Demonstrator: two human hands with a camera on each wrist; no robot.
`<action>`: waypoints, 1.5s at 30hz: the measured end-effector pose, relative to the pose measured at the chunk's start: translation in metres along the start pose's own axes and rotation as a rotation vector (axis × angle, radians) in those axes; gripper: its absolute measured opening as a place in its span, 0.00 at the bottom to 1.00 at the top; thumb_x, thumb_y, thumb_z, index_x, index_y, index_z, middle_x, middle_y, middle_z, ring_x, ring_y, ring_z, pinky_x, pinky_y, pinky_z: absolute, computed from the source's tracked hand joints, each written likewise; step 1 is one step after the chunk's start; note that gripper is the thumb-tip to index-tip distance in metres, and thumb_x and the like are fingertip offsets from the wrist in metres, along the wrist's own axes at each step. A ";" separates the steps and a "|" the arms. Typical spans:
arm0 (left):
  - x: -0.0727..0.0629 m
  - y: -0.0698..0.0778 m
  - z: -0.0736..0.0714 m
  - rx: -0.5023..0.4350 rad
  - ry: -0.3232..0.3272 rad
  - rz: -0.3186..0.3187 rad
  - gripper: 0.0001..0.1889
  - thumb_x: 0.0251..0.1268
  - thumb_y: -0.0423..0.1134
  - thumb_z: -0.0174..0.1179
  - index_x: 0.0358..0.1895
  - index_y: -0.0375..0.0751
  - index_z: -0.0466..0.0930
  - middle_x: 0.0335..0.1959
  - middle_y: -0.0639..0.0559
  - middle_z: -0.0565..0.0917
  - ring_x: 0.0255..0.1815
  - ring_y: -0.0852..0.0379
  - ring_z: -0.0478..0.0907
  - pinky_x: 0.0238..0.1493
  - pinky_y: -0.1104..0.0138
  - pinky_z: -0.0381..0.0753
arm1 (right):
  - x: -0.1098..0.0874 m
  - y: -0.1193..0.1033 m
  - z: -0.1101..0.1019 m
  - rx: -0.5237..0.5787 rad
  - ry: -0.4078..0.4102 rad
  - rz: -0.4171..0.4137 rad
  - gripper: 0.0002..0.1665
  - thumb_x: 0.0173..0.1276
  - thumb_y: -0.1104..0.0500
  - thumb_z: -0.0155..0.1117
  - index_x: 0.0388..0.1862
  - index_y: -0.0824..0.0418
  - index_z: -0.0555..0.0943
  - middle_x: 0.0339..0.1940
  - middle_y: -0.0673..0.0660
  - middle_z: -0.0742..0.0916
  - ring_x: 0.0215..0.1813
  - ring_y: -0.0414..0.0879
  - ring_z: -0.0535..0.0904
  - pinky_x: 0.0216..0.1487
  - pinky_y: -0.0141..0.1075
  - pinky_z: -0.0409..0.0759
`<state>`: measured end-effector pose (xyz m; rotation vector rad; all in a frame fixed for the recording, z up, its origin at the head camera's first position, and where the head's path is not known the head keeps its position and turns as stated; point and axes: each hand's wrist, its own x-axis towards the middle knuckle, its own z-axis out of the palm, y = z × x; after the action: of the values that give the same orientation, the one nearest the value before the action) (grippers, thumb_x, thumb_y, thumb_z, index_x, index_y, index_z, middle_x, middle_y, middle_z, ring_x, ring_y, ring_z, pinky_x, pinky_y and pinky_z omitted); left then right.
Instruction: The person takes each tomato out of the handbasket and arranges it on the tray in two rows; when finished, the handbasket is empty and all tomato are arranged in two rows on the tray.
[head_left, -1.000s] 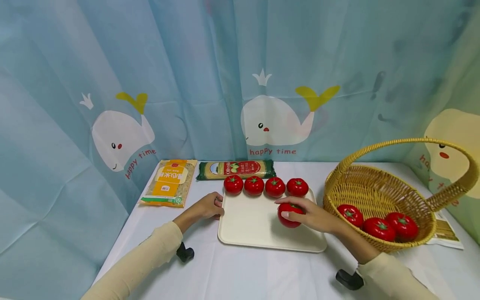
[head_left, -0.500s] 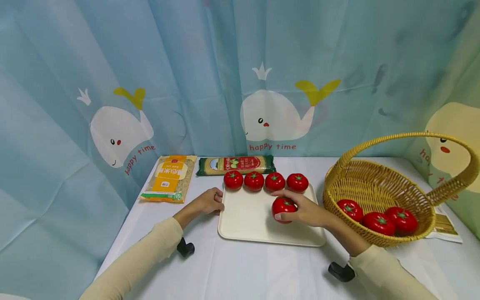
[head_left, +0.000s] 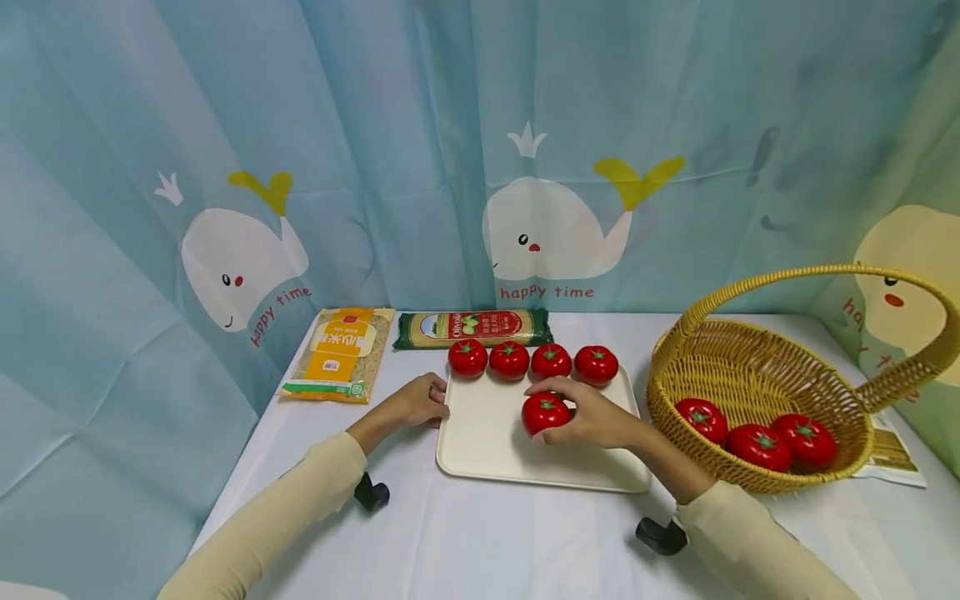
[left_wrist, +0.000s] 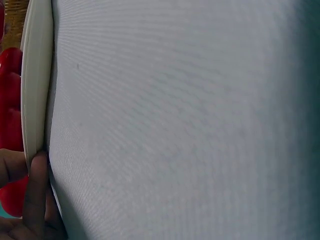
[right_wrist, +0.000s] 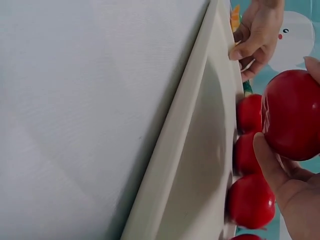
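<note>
My right hand (head_left: 592, 417) holds a red tomato (head_left: 545, 413) between thumb and fingers, over the middle of a cream rectangular tray (head_left: 480, 454). In the right wrist view the same tomato (right_wrist: 294, 116) hangs above the tray's surface. Along the tray's far edge stands a row of several tomatoes (head_left: 509, 361). My left hand (head_left: 414, 402) pinches the tray's left rim; in the left wrist view the thumb lies on top of the rim (left_wrist: 37, 90) and fingers sit beneath it.
A wicker basket (head_left: 757, 371) with a tall handle stands at the right, three tomatoes (head_left: 759, 447) inside. Behind the tray lies a green pasta packet (head_left: 474, 328), and an orange grain bag (head_left: 339, 354) is at the back left. Another packet (head_left: 892, 454) shows partly behind the basket.
My right hand has carried the tomato leftward over the tray. The left hand keeps its hold on the rim, and the row at the back stays put.
</note>
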<state>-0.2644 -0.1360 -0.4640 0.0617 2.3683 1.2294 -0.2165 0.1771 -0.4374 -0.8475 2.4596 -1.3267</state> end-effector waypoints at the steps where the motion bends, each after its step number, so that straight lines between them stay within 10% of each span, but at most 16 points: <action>1: 0.000 0.000 0.000 -0.001 0.001 0.000 0.23 0.58 0.27 0.64 0.57 0.32 0.71 0.40 0.44 0.78 0.35 0.55 0.79 0.35 0.68 0.88 | 0.002 -0.001 0.001 -0.012 0.000 -0.011 0.36 0.55 0.54 0.77 0.62 0.60 0.77 0.62 0.60 0.81 0.61 0.54 0.76 0.56 0.37 0.82; 45: 0.000 -0.001 -0.001 -0.012 0.004 0.035 0.23 0.56 0.25 0.63 0.56 0.30 0.70 0.38 0.45 0.77 0.31 0.57 0.78 0.33 0.68 0.88 | 0.079 -0.012 0.048 -0.042 0.024 0.155 0.40 0.53 0.52 0.81 0.63 0.62 0.75 0.54 0.59 0.84 0.56 0.53 0.79 0.57 0.45 0.84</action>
<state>-0.2645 -0.1375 -0.4645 0.0965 2.3726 1.2611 -0.2545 0.0928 -0.4486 -0.6384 2.5217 -1.2429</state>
